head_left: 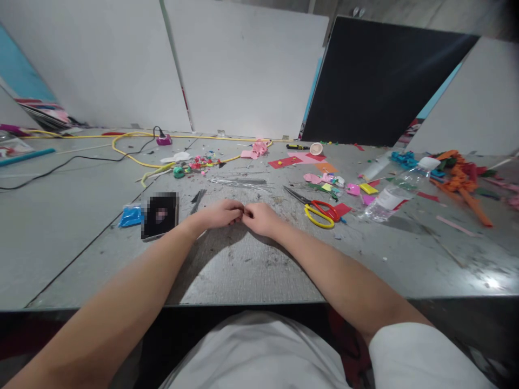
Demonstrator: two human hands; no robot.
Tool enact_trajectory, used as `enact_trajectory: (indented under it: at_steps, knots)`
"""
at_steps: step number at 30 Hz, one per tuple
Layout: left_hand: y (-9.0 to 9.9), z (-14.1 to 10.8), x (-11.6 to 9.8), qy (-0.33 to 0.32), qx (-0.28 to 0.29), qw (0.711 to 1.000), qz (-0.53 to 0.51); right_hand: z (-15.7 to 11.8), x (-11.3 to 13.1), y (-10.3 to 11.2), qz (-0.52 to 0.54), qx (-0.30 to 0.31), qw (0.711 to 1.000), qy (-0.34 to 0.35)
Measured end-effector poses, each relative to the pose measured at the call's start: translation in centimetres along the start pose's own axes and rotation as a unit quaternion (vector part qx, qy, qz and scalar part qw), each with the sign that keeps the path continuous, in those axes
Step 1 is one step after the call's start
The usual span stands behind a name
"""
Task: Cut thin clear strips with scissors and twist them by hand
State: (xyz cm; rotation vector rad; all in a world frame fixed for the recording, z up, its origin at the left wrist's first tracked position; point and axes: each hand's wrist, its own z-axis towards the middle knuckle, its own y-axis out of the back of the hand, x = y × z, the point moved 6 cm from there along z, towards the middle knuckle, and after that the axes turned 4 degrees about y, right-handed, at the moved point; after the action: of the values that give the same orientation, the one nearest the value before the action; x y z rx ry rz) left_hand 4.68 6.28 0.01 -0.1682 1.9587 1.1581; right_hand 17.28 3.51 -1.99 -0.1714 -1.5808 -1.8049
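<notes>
My left hand (225, 213) and my right hand (259, 218) meet over the middle of the grey table (251, 270), fingers curled and fingertips together. Whatever is pinched between them, if anything, is too small or hidden to name. Scissors (320, 211) with one red and one yellow handle lie open to the right of my right hand. Thin grey wires (243, 182) are spread beyond my hands. Dark strips (198, 201) lie just left of my left hand, beside a dark tablet-like device (164, 216) whose screen is partly pixelated.
A clear bottle (395, 194) stands at the right, near orange crumpled material (462, 178). Blue packet (130, 216) lies left. Coloured paper scraps (286, 161), a cutter (297, 147), a cup (316, 148) and a yellow cable (133, 158) lie farther back.
</notes>
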Motion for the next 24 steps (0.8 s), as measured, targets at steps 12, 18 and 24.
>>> enact_trajectory:
  at_steps: [12,18,24]
  knots:
    - [0.0,-0.05,-0.09,0.006,0.002,1.0,0.009,-0.03,-0.04,-0.05,0.002,0.001,1.0,0.006]
    - [-0.05,-0.01,0.0,0.008,0.002,1.0,0.013,0.04,-0.06,-0.11,-0.007,0.0,1.0,0.009]
    - [-0.06,0.23,0.32,0.002,0.001,1.0,0.005,0.01,0.06,-0.03,-0.006,0.002,1.0,0.008]
